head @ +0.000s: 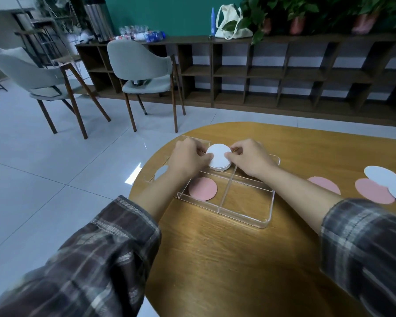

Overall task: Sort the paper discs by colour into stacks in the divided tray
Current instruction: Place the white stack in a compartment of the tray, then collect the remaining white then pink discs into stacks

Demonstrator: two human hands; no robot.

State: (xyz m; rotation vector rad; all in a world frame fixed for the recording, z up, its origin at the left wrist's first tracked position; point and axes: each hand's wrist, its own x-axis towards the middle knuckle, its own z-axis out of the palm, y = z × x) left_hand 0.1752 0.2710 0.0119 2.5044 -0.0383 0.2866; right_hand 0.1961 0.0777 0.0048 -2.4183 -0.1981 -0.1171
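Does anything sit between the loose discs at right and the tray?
Nothing on the table does; only the right forearm crosses that gap. The left hand and right hand hold the white stack in the tray.

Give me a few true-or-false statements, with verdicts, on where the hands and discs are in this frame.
1. The left hand and right hand both hold the white stack at its edges. True.
2. The pink disc in the tray shares a compartment with the white stack. False: it lies in a nearer compartment, across a divider.
3. Loose discs, pink and white, lie on the table to the right of the tray. True.
4. The near right compartment holds a pink stack. False: no disc shows in it.
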